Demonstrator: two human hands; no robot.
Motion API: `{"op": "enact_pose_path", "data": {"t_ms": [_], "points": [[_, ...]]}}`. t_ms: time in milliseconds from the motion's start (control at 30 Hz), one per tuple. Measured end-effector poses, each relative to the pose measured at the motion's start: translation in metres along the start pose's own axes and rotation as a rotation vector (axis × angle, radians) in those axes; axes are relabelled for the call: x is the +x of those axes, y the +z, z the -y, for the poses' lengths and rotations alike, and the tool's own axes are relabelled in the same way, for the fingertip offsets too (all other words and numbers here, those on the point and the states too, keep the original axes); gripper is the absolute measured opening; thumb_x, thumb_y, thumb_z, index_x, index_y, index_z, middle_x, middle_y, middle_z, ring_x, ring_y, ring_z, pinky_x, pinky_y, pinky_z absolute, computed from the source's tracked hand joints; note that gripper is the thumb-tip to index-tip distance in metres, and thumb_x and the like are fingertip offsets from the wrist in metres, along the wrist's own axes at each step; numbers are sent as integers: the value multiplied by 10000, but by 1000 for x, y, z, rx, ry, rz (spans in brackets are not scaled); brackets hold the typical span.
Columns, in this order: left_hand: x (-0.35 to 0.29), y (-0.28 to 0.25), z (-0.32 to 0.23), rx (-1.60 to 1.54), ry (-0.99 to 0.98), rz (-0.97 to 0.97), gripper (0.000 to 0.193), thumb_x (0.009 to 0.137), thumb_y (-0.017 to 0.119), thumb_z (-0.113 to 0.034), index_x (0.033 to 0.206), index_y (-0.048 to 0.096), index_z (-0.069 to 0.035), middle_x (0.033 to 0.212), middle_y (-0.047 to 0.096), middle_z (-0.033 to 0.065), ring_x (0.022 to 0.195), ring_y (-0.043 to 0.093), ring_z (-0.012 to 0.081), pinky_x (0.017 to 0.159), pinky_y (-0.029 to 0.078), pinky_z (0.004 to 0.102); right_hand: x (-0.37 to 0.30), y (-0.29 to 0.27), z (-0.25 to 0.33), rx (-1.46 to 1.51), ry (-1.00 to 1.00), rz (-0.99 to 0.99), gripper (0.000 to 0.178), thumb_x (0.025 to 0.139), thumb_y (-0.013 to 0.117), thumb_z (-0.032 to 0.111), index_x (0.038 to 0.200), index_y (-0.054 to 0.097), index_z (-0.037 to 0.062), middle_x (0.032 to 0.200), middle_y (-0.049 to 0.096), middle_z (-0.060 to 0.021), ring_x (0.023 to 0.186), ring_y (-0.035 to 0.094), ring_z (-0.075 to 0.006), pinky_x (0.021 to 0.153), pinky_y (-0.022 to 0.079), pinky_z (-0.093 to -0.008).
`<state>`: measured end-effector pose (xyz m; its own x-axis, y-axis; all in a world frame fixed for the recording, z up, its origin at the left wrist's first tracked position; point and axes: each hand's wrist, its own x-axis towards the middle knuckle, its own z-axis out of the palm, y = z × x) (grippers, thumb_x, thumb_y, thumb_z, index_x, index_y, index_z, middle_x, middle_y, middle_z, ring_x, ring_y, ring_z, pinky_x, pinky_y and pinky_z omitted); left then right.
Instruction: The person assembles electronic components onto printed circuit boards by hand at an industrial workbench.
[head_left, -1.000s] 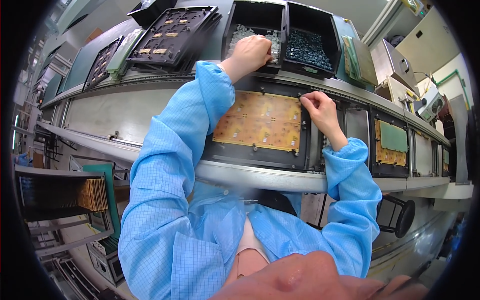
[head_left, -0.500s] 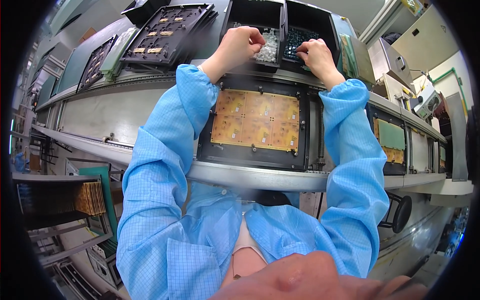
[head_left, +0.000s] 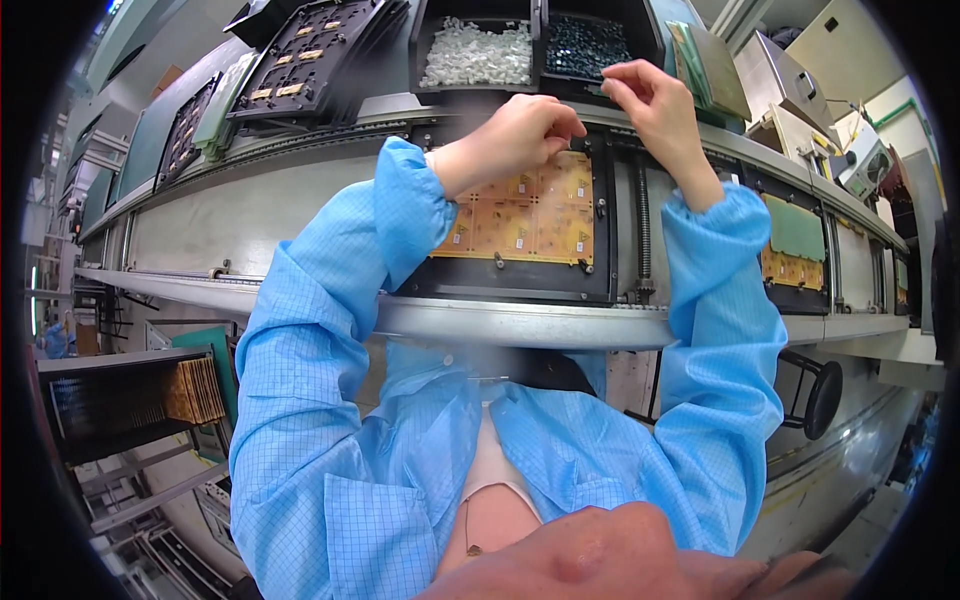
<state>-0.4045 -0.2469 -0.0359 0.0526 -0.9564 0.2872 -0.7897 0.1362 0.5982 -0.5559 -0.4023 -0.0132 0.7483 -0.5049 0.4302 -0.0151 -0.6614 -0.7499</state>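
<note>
Item: orange circuit panel [head_left: 525, 215], flat in a black carrier frame [head_left: 520, 285] on the conveyor rail of the bench [head_left: 520, 322]. Long axis runs left to right; its far edge sits directly under the hands, its near edge toward the person.

Left hand [head_left: 515, 135]: hovers over the far middle of the panel, fingers curled and pinched together at the tips. Whether a small part sits in the pinch cannot be told; it is too small to see.

Right hand [head_left: 655, 100]: raised beyond the panel's far right corner, at the near lip of the dark parts bin [head_left: 590, 42], thumb and forefinger pinched. Contents of the pinch likewise cannot be told.

Governing relation: the panel lies near and below both hands; the left hand is the closer, already above the panel surface, while the right stands farther off and to the right, between bin and panel.

Adjacent stock:
- white parts bin [head_left: 478, 52], far, just left of the dark one.
- black component trays [head_left: 300, 50], far left, tilted.
- a second panel carrier [head_left: 795, 250], right along the rail, well apart.
- black stool [head_left: 815, 395], near right, below the rail.
- stack of orange boards [head_left: 195, 390], near left, on a lower rack.

Both forearms wear blue checked sleeves [head_left: 330, 330].
</note>
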Motion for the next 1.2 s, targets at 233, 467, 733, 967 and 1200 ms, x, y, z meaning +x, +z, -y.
{"op": "enact_pose_path", "data": {"t_ms": [233, 467, 733, 967, 1200], "points": [[14, 27, -10, 166, -44, -27, 203, 775, 680, -34, 977, 686, -16, 858, 729, 121, 829, 708, 300, 750, 565, 387, -73, -20, -16, 207, 239, -34, 189, 957, 656, 101, 1094, 684, -25, 948, 724, -57, 870, 663, -99, 802, 518, -227], [24, 22, -25, 278, -236, 133, 296, 831, 668, -195, 1103, 714, -86, 986, 724, 163, 934, 699, 346, 839, 559, 401, -79, -21, -22, 270, 286, -26, 196, 961, 657, 100, 1108, 679, -29, 974, 726, -73, 915, 675, -112, 847, 529, -237], [33, 29, -22, 439, -120, 128, 227, 751, 721, -58, 970, 682, -14, 848, 725, 124, 844, 705, 312, 761, 561, 405, -82, -18, -22, 245, 285, -4, 191, 965, 652, 101, 1102, 683, -28, 974, 727, -75, 920, 681, -116, 854, 536, -239], [38, 28, -12, 249, -161, 149, 222, 729, 744, -44, 943, 689, -24, 817, 718, 128, 824, 705, 318, 751, 561, 397, -83, -19, -27, 214, 291, 1, 188, 966, 651, 104, 1099, 687, -25, 971, 728, -81, 916, 685, -122, 855, 541, -244], [34, 33, -14, 286, -86, 147, 194, 793, 706, -135, 973, 711, -63, 925, 711, 117, 887, 689, 327, 788, 556, 401, -83, -19, -34, 216, 303, 12, 186, 964, 655, 104, 1095, 687, -23, 963, 726, -79, 926, 686, -124, 861, 540, -249]]}}
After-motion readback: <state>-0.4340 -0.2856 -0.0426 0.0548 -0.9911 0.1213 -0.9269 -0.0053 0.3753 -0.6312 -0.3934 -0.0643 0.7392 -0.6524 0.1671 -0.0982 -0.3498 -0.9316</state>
